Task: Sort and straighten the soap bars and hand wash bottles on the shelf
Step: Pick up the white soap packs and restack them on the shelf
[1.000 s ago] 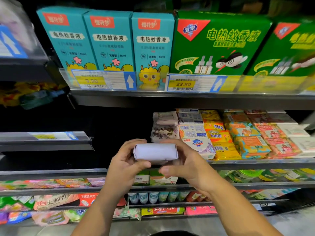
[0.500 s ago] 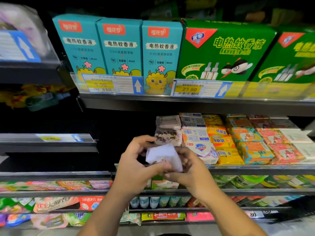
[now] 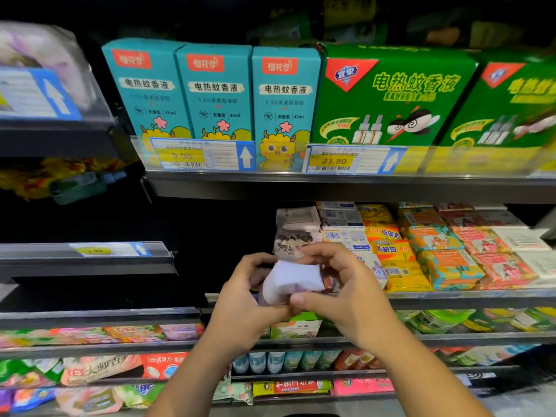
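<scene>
Grip: I have both hands on one soap bar [image 3: 288, 281]. The left hand [image 3: 240, 308] curls round its left end, and the right hand [image 3: 346, 299] pinches its right end with the thumb underneath.
Soap bar: a white, soft-edged wrapped block, tilted, with a lilac patch at its lower edge. It is held in the air before the left end of the soap shelf [image 3: 451, 297].
Soap shelf: grey metal rim. The stacked bars [image 3: 346, 236] are flat wrapped packs in rows, grey-white, orange-teal and pink. I cannot read most of the print.
Yellow packs [image 3: 397, 266]: I read "上海" and "硫磺皂".
Teal boxes [image 3: 216, 94]: three upright cartons on the shelf above, marked "电热蚊香液" and "45ml".
Green boxes [image 3: 391, 97]: glossy cartons marked "电热蚊香液", with a cartoon mosquito.
Price tags [image 3: 334, 161]: "9.90" and "23.80".
</scene>
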